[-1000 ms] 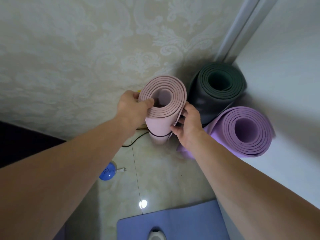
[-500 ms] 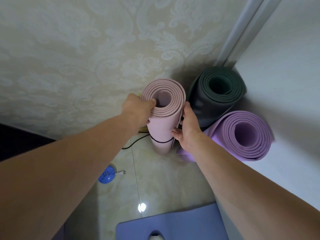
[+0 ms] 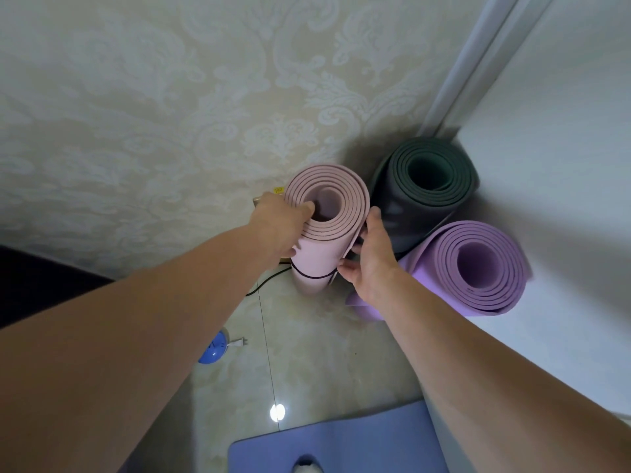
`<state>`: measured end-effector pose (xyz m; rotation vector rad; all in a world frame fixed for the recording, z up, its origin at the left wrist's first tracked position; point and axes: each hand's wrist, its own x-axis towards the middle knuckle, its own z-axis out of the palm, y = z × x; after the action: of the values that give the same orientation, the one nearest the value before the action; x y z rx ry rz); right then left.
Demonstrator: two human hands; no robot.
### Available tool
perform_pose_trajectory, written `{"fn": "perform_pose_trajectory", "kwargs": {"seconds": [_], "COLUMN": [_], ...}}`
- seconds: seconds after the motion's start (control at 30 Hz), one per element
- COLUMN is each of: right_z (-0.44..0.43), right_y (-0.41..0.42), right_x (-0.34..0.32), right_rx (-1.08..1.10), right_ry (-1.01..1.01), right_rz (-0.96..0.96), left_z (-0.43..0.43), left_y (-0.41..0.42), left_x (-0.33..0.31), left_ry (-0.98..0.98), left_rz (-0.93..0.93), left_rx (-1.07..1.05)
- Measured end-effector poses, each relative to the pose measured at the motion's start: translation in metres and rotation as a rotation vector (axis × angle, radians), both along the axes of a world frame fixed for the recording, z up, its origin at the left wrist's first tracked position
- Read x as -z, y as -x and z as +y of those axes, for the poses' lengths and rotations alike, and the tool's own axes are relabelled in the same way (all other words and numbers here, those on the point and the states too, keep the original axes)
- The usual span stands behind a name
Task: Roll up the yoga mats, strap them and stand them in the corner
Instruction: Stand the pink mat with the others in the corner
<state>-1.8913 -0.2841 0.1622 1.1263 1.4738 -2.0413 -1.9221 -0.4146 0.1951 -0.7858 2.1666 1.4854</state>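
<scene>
With the left hand (image 3: 280,227) gripping the strapped pink mat (image 3: 321,257) by its top rim and the right hand (image 3: 372,257) curled round its side, it stands on the floor (image 3: 307,336) beside the dark mat (image 3: 457,186) and purple mat (image 3: 440,254) in the corner, and could topple if released while leaning.

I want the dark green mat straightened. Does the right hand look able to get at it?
Probably yes: the right hand grips the pink mat right beside the dark green mat, nothing between; it must let go first.

Bare left hand (image 3: 278,223) and bare right hand (image 3: 370,257) on bare forearms (image 3: 153,319); white footwear tip (image 3: 307,467) at lower edge.
</scene>
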Motion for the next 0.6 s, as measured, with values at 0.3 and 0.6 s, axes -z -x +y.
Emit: {"fn": "perform_pose_trajectory", "kwargs": {"seconds": [0.3,0.6], "right_z": [0.006,0.015], "right_y": [0.000,-0.021], "right_x": [-0.001,-0.018], "right_rx": [-0.001,0.022], "right_ry": [-0.016,-0.067], "right_rz": [-0.011,-0.036], "left_z": [0.002,-0.016], "left_y": [-0.005,-0.020], "left_x": [0.001,-0.021], "left_ry": [-0.013,0.065], "left_rz": [-0.016,0.033], "left_rx": [0.004,-0.081]}}
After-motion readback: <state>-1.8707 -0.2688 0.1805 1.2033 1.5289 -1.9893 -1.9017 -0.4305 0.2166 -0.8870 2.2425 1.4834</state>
